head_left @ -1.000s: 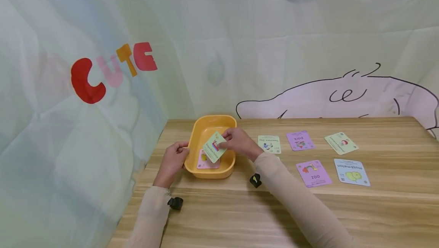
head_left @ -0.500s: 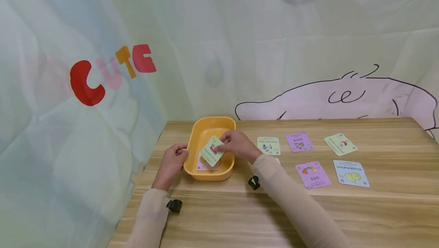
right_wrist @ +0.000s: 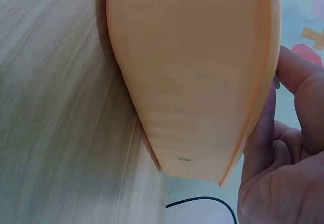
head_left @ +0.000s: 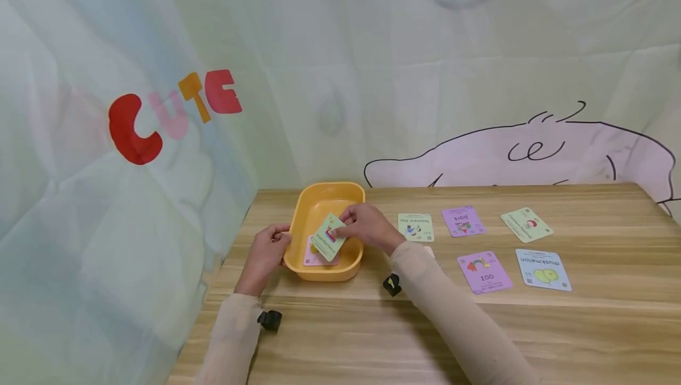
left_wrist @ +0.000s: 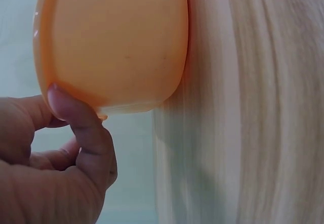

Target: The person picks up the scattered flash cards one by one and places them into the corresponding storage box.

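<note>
A yellow-orange plastic basin (head_left: 340,272) stands on the table at the left. My left hand (head_left: 266,255) pinches its left rim between thumb and fingers, as the left wrist view (left_wrist: 76,148) also shows close up. With thumb and fingertips my right hand (head_left: 372,228) holds a green picture card (head_left: 328,237), tilted, inside the basin's opening. Under that card a pink card (head_left: 314,259) lies on the basin floor, partly covered. In the right wrist view the basin's outer wall (right_wrist: 192,72) hides the card, and my right hand (right_wrist: 288,148) reaches over the rim.
Right of the basin on the wooden table (head_left: 340,337) lie a Teachers' Day card (head_left: 416,228), a purple park card (head_left: 464,221), another green card (head_left: 527,225), a purple zoo card (head_left: 485,272) and a blue muskmelon card (head_left: 543,269). A printed curtain (head_left: 298,77) hangs behind.
The green card in my right hand has dipped slightly lower into the basin, over the pink card. My left hand keeps its hold on the rim.
</note>
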Available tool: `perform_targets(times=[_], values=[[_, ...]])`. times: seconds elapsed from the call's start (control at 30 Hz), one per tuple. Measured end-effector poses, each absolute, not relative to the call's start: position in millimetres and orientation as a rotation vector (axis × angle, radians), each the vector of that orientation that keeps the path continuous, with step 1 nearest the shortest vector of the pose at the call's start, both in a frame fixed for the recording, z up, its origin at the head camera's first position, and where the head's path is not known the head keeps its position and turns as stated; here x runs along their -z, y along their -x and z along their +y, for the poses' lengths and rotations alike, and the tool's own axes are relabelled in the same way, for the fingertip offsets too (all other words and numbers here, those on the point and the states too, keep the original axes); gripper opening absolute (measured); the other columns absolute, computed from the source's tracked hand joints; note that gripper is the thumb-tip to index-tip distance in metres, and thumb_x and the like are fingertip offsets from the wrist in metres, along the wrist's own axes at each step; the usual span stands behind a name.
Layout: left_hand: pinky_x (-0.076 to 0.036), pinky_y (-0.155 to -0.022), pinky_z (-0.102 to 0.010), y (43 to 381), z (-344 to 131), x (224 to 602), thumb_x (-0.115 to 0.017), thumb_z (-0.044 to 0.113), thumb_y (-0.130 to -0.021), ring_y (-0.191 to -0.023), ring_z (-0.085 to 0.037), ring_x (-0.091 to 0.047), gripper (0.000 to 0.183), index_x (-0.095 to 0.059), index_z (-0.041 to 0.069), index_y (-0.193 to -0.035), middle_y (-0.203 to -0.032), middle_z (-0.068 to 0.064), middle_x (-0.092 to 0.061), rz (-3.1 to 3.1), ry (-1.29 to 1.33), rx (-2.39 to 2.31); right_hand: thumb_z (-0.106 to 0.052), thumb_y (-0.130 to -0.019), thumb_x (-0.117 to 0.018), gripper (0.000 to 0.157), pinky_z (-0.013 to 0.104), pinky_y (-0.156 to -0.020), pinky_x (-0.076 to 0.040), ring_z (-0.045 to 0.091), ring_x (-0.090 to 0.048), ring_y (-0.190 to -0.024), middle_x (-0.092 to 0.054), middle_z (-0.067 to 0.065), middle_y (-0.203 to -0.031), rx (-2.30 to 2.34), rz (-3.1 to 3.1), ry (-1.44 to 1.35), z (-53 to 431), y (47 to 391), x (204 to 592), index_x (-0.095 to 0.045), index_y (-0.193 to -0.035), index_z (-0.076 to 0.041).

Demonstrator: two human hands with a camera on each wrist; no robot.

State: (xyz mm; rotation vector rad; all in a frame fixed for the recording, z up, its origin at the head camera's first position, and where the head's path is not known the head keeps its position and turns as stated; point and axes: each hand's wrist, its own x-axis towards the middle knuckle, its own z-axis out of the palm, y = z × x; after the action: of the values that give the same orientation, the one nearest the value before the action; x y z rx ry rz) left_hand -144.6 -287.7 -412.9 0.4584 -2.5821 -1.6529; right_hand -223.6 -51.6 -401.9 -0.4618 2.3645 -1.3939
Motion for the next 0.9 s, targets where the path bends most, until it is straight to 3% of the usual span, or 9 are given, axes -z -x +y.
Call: perform_targets(times=[0.33,0.6,0.9], values=[[-0.052,-0.056,-0.025,145.3,-287.9,413.1,-0.052,0.014,-0.103,-0.074,-0.018,-0.056,0.036,-0.057,0.000,-0.136,-0.103,-0.013,-0.053,-2.590,-0.444,1.656,-0.028,-0.080,-0.087,0.028,0.025,-0.070,-0.045,0.015,-0.057,-0.082,-0.066,0.001,-0.086,1.367,2.407,0.497,-52.2,223.9,403.0,-0.068,-0.094,-0.012],[-0.053,-0.059,-0.026,145.9,-287.9,412.7,-0.052,0.016,-0.104,-0.077,-0.020,-0.057,0.035,-0.057,0.003,-0.137,-0.106,-0.013,-0.054,-2.601,-0.471,1.655,-0.024,-0.083,-0.085,0.025,0.025,-0.071,-0.050,0.020,-0.071,-0.078,-0.070,0.002,-0.080,1.404,2.342,0.530,-51.0,222.2,402.6,-0.068,-0.094,-0.010],[-0.053,-0.057,-0.026,145.6,-289.8,413.8,-0.052,0.015,-0.104,-0.078,-0.021,-0.058,0.035,-0.056,0.000,-0.136,-0.105,-0.014,-0.054,-2.586,-0.431,1.676,-0.027,-0.082,-0.085,0.028,0.027,-0.073,-0.047,0.026,-0.074,-0.081,-0.071,0.003,-0.077,1.408,2.328,0.537,-50.6,222.1,404.0,-0.067,-0.095,-0.011]])
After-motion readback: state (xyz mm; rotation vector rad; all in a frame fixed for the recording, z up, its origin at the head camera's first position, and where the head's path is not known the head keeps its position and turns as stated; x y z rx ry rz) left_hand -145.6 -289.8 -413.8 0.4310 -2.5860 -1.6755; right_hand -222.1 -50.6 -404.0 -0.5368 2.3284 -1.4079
